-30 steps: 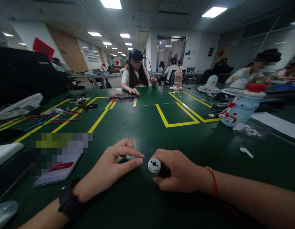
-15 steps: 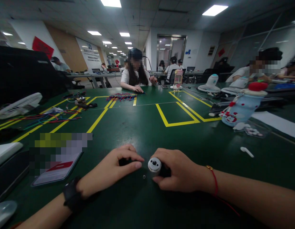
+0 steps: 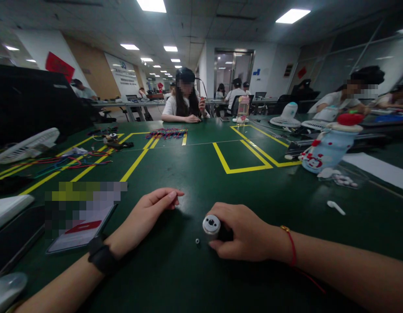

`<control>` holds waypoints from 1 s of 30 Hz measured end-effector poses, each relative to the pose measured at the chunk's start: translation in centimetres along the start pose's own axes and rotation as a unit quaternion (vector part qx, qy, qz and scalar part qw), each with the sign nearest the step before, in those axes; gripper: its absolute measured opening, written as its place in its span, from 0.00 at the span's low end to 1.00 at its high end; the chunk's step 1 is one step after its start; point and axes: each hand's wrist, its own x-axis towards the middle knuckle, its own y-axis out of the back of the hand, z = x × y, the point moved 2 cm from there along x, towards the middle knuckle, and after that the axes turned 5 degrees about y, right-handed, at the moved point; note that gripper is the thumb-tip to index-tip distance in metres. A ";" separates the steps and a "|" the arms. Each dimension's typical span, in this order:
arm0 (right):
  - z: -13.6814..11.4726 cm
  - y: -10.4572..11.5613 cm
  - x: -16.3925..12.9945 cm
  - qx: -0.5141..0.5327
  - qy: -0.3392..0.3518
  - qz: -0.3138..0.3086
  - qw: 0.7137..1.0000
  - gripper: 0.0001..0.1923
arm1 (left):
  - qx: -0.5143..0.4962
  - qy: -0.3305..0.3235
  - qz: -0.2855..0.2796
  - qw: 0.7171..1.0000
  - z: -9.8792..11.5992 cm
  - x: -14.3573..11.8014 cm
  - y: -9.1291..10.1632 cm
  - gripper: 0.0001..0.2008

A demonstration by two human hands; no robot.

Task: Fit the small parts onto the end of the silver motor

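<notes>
My right hand (image 3: pixel 242 232) is wrapped round a silver metal cylinder (image 3: pixel 211 225) that stands upright on the green table. Its round top face carries a dark centre hole and two smaller holes beside it. Just left of the cylinder lies a tiny metal ring-shaped part (image 3: pixel 197 241), touched by neither hand. My left hand (image 3: pixel 156 206) is held above the table, to the left of the cylinder and apart from it. Thumb and fingers are pressed together there; whether something small is between them is hidden.
A phone (image 3: pixel 80 230) lies left of my left arm, with a mouse (image 3: pixel 8 284) nearer me. Wires (image 3: pixel 167 133) and yellow tape (image 3: pixel 249 169) are farther off. On the right are a blue bottle (image 3: pixel 330 148) and a white earbud (image 3: pixel 336 208). A co-worker (image 3: pixel 185 102) sits opposite.
My left hand has moved away from the cylinder, up and to the left, and its spread thumb and fingers have come together. My right hand and the cylinder stay put.
</notes>
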 end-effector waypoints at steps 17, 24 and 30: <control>0.3 -0.3 0.0 -0.021 0.010 0.009 1.000 0.14 | 0.194 -0.189 -0.054 0.961 2.7 -2.5 -3.8 0.08; 0.5 -0.5 -0.1 -0.038 0.013 0.010 0.999 0.12 | 0.229 -0.192 -0.082 0.951 3.6 -3.4 -5.6 0.12; 0.3 -0.1 -0.2 -0.019 0.013 0.008 1.000 0.16 | 0.169 -0.121 -0.037 0.977 2.2 -2.4 -3.5 0.15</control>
